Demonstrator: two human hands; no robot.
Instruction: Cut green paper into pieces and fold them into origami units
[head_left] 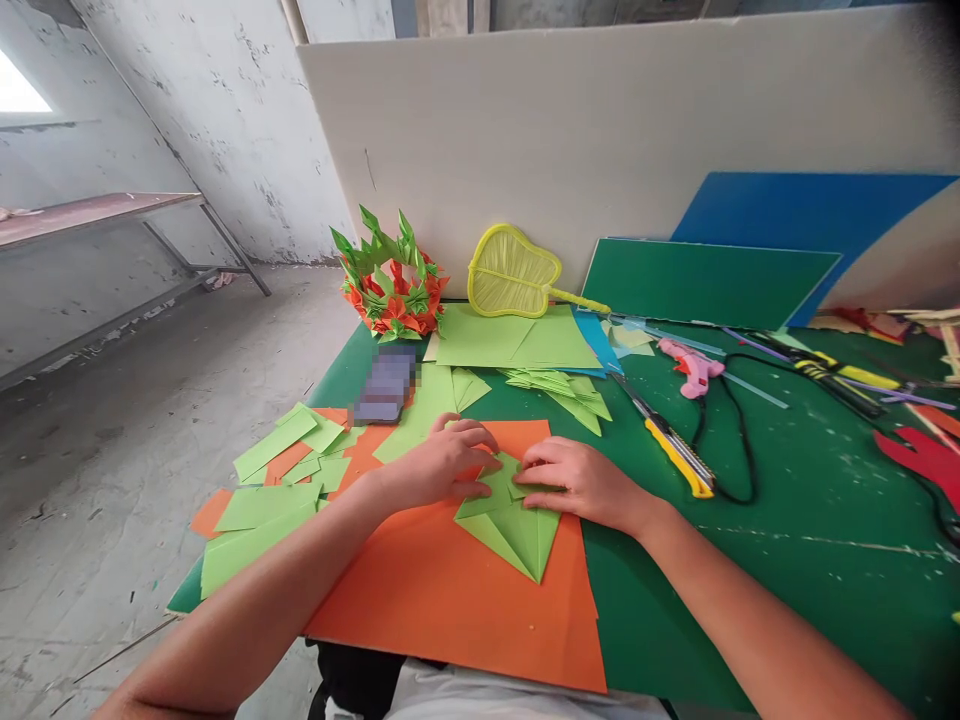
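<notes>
My left hand and right hand, half open, rest fingertips on the folded green paper, near the bench's front edge. Creasing appears underway; the next press requires aligned edges.

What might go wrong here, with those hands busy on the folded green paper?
Both the left hand and the right hand touch the folded green paper, so a slight slip might leave a crooked crease.

The yellow-handled cutter lies uncovered beyond the right hand; a careless reach that way might risk a cut if its blade is out.

Loose green pieces lie close to the left forearm, which might knock some off the table.
</notes>
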